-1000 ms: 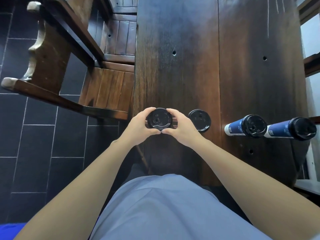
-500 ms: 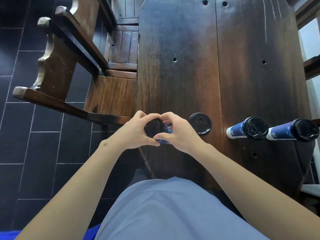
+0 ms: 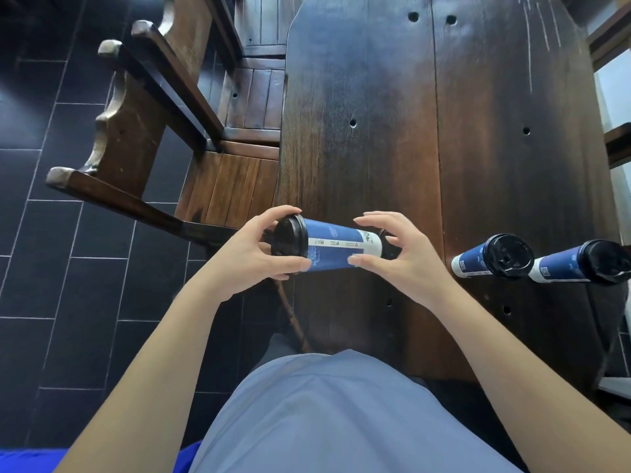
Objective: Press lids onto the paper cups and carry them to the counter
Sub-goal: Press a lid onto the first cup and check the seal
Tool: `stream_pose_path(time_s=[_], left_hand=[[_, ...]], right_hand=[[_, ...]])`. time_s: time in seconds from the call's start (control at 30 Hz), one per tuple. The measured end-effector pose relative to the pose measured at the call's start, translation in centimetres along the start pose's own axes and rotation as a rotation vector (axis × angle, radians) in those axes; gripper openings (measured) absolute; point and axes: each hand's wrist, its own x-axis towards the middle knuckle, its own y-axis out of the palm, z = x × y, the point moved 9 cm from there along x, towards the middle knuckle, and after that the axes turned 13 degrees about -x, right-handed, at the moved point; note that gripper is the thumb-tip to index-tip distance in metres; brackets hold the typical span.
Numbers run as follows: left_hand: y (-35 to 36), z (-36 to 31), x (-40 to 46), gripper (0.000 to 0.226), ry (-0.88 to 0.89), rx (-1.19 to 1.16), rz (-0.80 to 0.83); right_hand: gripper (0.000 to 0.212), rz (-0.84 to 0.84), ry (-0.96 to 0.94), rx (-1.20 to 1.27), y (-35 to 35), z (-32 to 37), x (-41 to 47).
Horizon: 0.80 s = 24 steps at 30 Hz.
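A blue paper cup (image 3: 333, 249) with a black lid (image 3: 288, 240) is held sideways above the near end of the dark wooden table (image 3: 368, 138), lid end pointing left. My left hand (image 3: 249, 254) grips the lidded end. My right hand (image 3: 399, 254) holds the white base end loosely, thumb under the cup and fingers curled above it. A loose black lid (image 3: 392, 250) on the table is mostly hidden behind my right fingers. Two more lidded blue cups (image 3: 491, 256) (image 3: 580, 262) stand on the table to the right.
A wooden bench (image 3: 146, 131) with a slatted seat stands left of the table over dark floor tiles (image 3: 68, 268). A window frame (image 3: 614, 138) runs along the right edge. My light blue shirt (image 3: 341, 421) fills the bottom.
The cup stood upright with both hands pressing its lid; it has now been lifted and tipped on its side, lid to the left, with my hands moved apart to its two ends.
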Motion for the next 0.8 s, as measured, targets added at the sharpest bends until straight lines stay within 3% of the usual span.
stream_pose_path(time_s=[0.2,0.33,0.8], left_hand=[[1.0,-0.3,-1.1,0.078,-0.023,-0.338,0.053],[1.6,-0.3,-1.5,0.081,-0.023,-0.438,0.112],[2.7,-4.5,-1.6,0.086,0.191,-0.222,0.086]], right_hand=[[0.064,0.095,0.058,0.165,-1.7,-1.2,-1.2],[0.067,0.128,0.056,0.337,-2.8,-0.5,-1.7],[0.060,0.095,0.097,0.466,-5.6,0.6,-2.2]])
